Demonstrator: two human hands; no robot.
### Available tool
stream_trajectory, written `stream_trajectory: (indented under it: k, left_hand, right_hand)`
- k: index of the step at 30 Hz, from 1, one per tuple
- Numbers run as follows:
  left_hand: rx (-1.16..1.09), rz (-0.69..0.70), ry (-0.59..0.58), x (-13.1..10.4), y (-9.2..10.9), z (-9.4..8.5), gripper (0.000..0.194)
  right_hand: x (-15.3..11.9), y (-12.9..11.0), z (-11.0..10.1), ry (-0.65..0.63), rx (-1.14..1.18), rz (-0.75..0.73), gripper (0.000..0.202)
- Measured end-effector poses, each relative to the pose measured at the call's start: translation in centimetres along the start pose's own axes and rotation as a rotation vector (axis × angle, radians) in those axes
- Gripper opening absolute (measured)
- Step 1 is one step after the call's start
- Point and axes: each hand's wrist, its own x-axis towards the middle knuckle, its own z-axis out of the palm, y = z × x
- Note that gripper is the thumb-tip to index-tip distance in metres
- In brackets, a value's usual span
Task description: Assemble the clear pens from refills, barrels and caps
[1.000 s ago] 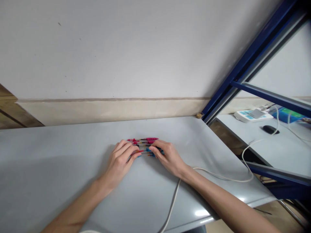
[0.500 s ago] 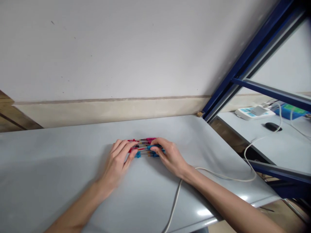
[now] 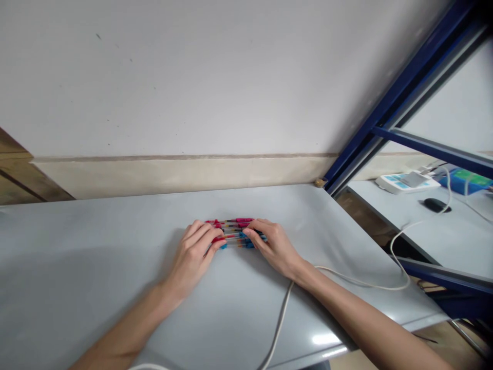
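Several clear-barrelled pens [image 3: 233, 237] with pink, red and blue ends lie side by side on the grey table [image 3: 96, 277]. My left hand [image 3: 196, 249] reaches over their left ends, its thumb and fingers closed on the red end of a pen [image 3: 219, 239]. Over the right ends, my right hand [image 3: 273, 246] has thumb and index finger closed around the blue part of a pen; its fingers hide much of that side. A pink pen end [image 3: 244, 220] shows behind the right fingertips.
A white cable [image 3: 283, 313] runs across the table under my right forearm. A blue metal frame [image 3: 356, 139] rises at the right. Beyond it, a second table bears a white device [image 3: 406, 182], a black mouse [image 3: 436, 205] and a blue-green box [image 3: 468, 180]. A wall stands behind.
The view has shifted slightly, so the scene sits a little further right. My left fingers have closed in on the red pen end, and my right thumb and index finger have shifted on the blue part.
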Motion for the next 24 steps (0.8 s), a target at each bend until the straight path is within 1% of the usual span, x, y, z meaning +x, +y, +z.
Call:
stream_trajectory:
  k: [6, 11, 15, 24]
  left_hand:
    - [0.011, -0.013, 0.014, -0.13, -0.21, 0.16, 0.011]
    - [0.001, -0.069, -0.016, -0.07, 0.01, 0.05, 0.016]
    - [-0.001, -0.107, -0.034, 0.02, -0.01, 0.00, 0.019]
    - [-0.030, -0.072, -0.049, 0.17, -0.28, -0.10, 0.015]
  right_hand:
    - [-0.18, 0.17, 0.22, 0.020, 0.012, 0.009, 0.028]
    - [-0.22, 0.39, 0.37, 0.035, 0.003, -0.003, 0.025]
    - [-0.23, 0.35, 0.35, 0.018, -0.005, -0.021, 0.022]
    - [-0.06, 0.05, -0.05, -0.051, -0.073, -0.053, 0.028]
